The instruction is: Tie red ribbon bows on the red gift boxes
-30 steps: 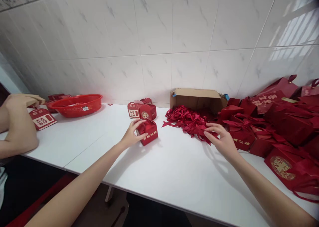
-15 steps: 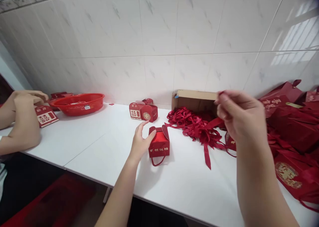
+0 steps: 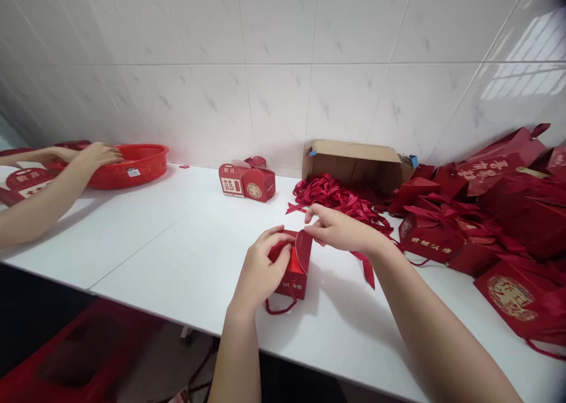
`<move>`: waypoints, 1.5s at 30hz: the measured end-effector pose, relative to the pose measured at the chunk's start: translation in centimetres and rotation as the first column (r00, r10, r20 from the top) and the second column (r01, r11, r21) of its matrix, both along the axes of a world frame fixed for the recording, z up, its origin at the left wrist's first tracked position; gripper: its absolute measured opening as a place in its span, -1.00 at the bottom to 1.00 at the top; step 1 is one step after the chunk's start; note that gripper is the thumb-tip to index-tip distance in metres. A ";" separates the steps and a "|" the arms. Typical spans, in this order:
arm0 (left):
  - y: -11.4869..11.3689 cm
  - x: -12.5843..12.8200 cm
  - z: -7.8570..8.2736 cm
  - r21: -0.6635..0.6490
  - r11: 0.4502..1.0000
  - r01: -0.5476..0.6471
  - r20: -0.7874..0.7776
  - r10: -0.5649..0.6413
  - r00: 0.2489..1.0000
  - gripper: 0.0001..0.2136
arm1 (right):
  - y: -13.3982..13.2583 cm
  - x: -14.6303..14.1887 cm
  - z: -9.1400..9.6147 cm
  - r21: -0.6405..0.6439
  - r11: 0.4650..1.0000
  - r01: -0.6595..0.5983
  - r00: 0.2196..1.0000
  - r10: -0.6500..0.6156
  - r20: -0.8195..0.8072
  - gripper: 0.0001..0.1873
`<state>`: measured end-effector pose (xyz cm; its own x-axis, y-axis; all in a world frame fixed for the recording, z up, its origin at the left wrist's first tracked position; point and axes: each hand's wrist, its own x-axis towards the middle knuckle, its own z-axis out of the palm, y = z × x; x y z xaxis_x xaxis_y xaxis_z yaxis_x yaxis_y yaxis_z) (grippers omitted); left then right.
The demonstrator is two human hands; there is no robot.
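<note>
A small red gift box (image 3: 298, 286) with a twisted cord handle stands on the white table in front of me, its curved right flap raised. My left hand (image 3: 264, 266) grips the box from the left, thumb and fingers bent over its top. At the raised flap, my right hand (image 3: 333, 229) has its thumb and curled fingers against the edge; the exact grip is partly hidden. Bright red material shows inside the box. Just behind my right hand lies a heap of dark red ribbons (image 3: 327, 192), one end trailing toward me.
A cardboard box (image 3: 354, 149) lies on its side by the tiled wall. Several red gift boxes (image 3: 431, 238) are piled at the right. Another red box (image 3: 252, 182) stands near the wall. At left, a co-worker's hands (image 3: 99, 155) reach to a red plastic basin (image 3: 148, 164).
My right hand has come down and left from its raised position to the box's flap. My left hand has wrapped further over the box, which has turned slightly. The co-worker's hands moved to the basin.
</note>
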<state>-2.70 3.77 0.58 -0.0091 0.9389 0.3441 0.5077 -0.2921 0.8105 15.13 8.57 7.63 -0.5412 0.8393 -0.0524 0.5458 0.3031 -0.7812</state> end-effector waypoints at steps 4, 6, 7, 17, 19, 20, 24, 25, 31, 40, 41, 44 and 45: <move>0.0 0.3 -0.5 0.021 0.999 -0.046 -0.010 0.046 0.999 -0.85 | 0.0 0.0 -0.3 -0.027 0.999 -0.039 0.999 0.040 0.024 -0.84; 0.1 0.4 -0.6 0.037 0.998 -0.048 -0.013 0.049 0.999 -0.85 | -0.2 -0.1 -0.1 -0.053 0.997 -0.053 0.998 0.055 0.043 -0.86; 0.1 0.4 -0.7 0.045 0.998 -0.048 -0.012 0.049 0.999 -0.84 | -0.4 -0.2 0.0 -0.065 0.996 -0.060 0.997 0.064 0.053 -0.87; -0.2 1.1 -0.7 0.176 0.981 -0.083 -0.070 0.097 0.993 -0.80 | -0.8 -0.6 0.0 -0.077 0.995 -0.065 0.995 0.070 0.076 -0.87; -0.2 1.4 -0.7 0.195 0.976 -0.094 -0.082 0.112 0.990 -0.81 | -0.6 -0.6 -0.2 -0.088 0.992 -0.090 0.993 0.096 0.067 -0.89; -0.2 1.6 -0.8 0.203 0.974 -0.104 -0.083 0.123 0.989 -0.82 | -0.5 -0.6 -0.4 -0.093 0.989 -0.111 0.991 0.117 0.058 -0.90; 0.0 2.0 -1.0 0.238 0.959 -0.156 -0.069 0.177 0.982 -0.87 | -0.2 -0.6 -0.8 -0.099 0.980 -0.172 0.984 0.176 0.032 -0.87; 0.0 2.1 -1.0 0.245 0.956 -0.162 -0.068 0.184 0.981 -0.88 | -0.2 -0.6 -0.8 -0.101 0.980 -0.170 0.984 0.175 0.038 -0.86; -0.3 2.2 -0.7 0.262 0.955 -0.139 -0.012 0.147 0.989 -0.90 | -0.3 0.3 -0.3 0.020 0.999 -0.043 0.985 0.039 0.166 -0.59; -1.1 2.3 -0.1 0.221 0.967 -0.126 0.275 0.062 0.959 -0.91 | -0.3 -0.2 0.0 0.243 0.954 -0.177 0.984 0.176 0.029 -0.77; -1.2 2.2 -0.1 0.221 0.965 -0.138 0.295 0.069 0.953 -0.91 | -0.3 -0.2 0.1 0.258 0.952 -0.167 0.984 0.178 -0.020 -0.79; -1.3 1.6 0.0 0.204 0.967 -0.150 0.245 0.098 0.965 -0.88 | -0.8 -0.1 0.9 0.287 0.955 -0.077 0.966 0.143 -0.217 -0.80; -1.3 1.3 0.0 0.192 0.971 -0.145 0.201 0.105 0.974 -0.84 | -1.1 0.2 1.3 0.286 0.958 -0.035 0.949 0.122 -0.292 -0.79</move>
